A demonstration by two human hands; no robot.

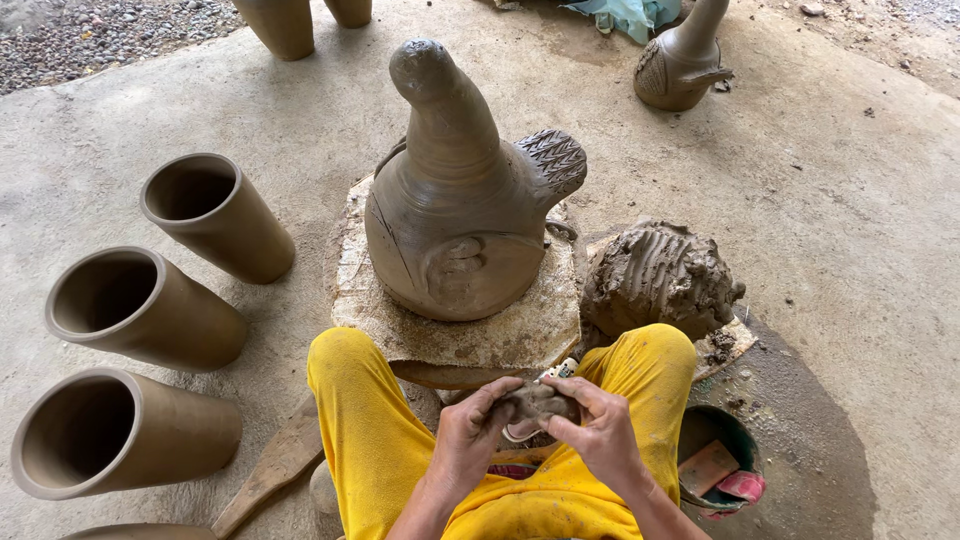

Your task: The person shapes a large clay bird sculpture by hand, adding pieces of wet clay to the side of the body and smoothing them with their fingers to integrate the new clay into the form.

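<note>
Both hands meet over the lap, between the knees of the yellow trousers (380,420). The left hand (468,432) and the right hand (600,432) each have their grip closed around one small lump of clay (538,402), fingers curled over it from either side and thumbs pressing on top. The lump lies between the two palms, its long axis running roughly left to right, and neither hand is clearly nearer to it than the other.

Straight ahead of the hands, just beyond the knees, a large clay bird-shaped pot (460,210) stands upright on a flat round board (520,330) on the concrete floor (830,180). To the right of it, near the right knee, sits a ridged heap of raw clay (660,275). A bucket (722,430) sits low on the right. Three open clay cylinders (150,310) lie tilted on the left, well apart from the hands.
</note>
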